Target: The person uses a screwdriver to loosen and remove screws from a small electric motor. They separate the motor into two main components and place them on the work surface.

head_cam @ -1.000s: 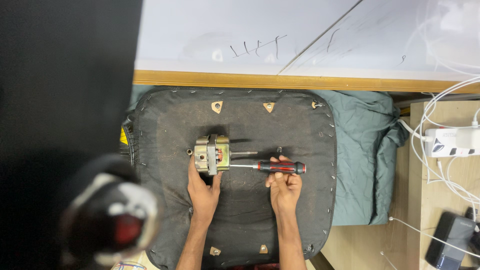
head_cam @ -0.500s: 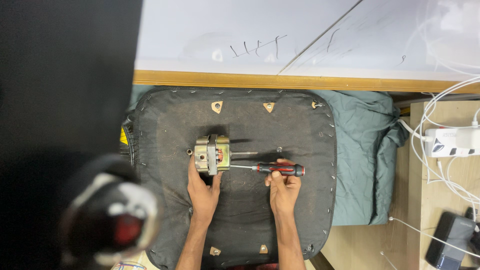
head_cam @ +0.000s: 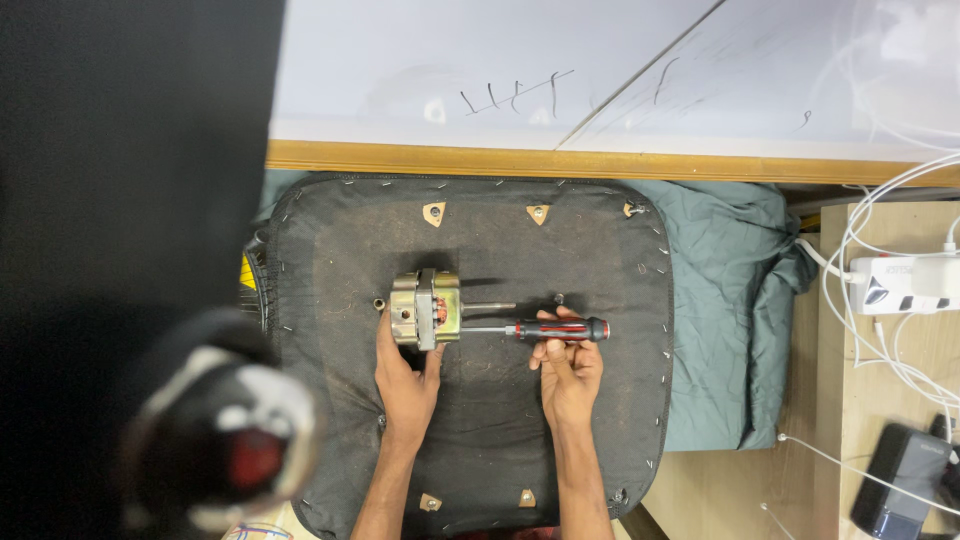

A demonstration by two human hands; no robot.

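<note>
Holding a small electric motor (head_cam: 426,309) steady, the left hand (head_cam: 405,378) has its grip closed on the motor's lower edge, thumb and fingers up against the metal frame. Motor sits near the middle of a black upturned seat pad (head_cam: 330,260), copper windings visible inside the frame, a thin shaft (head_cam: 487,307) sticking out to the right. Right hand (head_cam: 570,372) grip is wrapped shut on the red-and-black handle of a screwdriver (head_cam: 545,329); the shank lies level and its tip reaches the motor's right face, just under the shaft. Hands are near each other, not touching. Seat pad rim is studded with staples, with tan triangular mounts at top and bottom. Pad rests on a crumpled green cloth (head_cam: 735,300). Wooden strip (head_cam: 600,165) and a white board (head_cam: 450,70) lie beyond it. Far right: white power strip (head_cam: 900,283) with white cables (head_cam: 880,230), a dark box (head_cam: 905,478) lower down. Blurred dark object (head_cam: 225,440) fills lower left.
</note>
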